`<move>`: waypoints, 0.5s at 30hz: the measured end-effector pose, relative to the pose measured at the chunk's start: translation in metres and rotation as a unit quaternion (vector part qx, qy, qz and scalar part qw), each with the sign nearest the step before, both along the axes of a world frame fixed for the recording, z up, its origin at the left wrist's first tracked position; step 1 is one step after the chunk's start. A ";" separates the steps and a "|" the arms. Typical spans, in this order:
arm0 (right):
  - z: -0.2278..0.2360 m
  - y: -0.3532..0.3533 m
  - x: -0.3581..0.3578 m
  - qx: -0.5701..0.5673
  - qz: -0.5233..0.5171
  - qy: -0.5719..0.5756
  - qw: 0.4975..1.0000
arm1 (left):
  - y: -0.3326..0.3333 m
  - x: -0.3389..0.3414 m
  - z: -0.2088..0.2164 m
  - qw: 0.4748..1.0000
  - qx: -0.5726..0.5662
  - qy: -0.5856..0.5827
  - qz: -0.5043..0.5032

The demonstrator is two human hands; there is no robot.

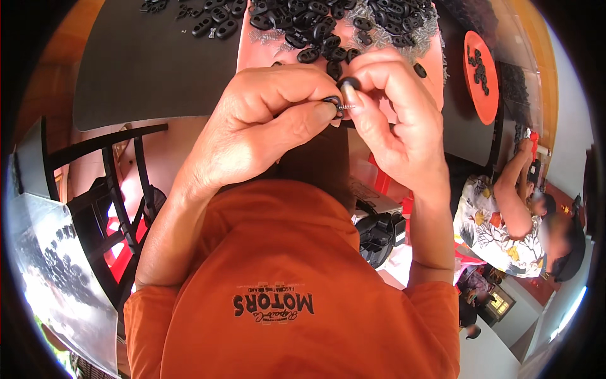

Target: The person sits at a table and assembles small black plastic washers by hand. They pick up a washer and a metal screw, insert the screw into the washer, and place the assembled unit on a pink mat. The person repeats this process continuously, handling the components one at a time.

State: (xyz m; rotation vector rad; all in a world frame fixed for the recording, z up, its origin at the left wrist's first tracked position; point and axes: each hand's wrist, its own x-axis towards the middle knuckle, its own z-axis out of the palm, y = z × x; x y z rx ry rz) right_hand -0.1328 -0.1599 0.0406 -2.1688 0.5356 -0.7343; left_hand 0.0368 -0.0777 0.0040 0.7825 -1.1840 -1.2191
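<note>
Close together above the near edge of a pink tray (247, 54), my two hands work on small parts. My left hand (252, 126) is closed, with thumb and forefinger pinching a black plastic cord lock part (332, 100). A thin metal spring (346, 107) spans the gap between that part and my right thumb. My right hand (407, 117) is closed too, its fingers curled around another black plastic piece (348, 82), partly covered by the fingertips. Just beyond my hands lies a heap of black cord lock parts (322, 28), with many loose springs (420, 49) among them.
More black parts (214, 25) lie on the dark table (145, 69) at left. A red-orange plate (489, 107) at right holds several black pieces. A black chair (107, 164) and a clear plastic bag (60, 265) are at left. Another person (505, 221) sits at right.
</note>
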 end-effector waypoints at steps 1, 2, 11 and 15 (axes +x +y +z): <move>0.004 -0.003 -0.002 -0.034 0.025 0.026 0.999 | 0.000 0.002 0.002 0.999 0.012 -0.034 -0.010; 0.009 -0.006 -0.005 -0.050 0.049 0.067 0.995 | 0.001 0.005 0.005 0.997 0.024 -0.069 -0.021; 0.023 -0.019 -0.006 -0.087 0.118 0.151 0.978 | 0.000 0.004 0.007 0.994 0.022 -0.097 -0.042; 0.018 -0.014 -0.004 -0.111 0.095 0.106 0.984 | 0.001 0.004 0.011 0.995 0.048 -0.075 -0.048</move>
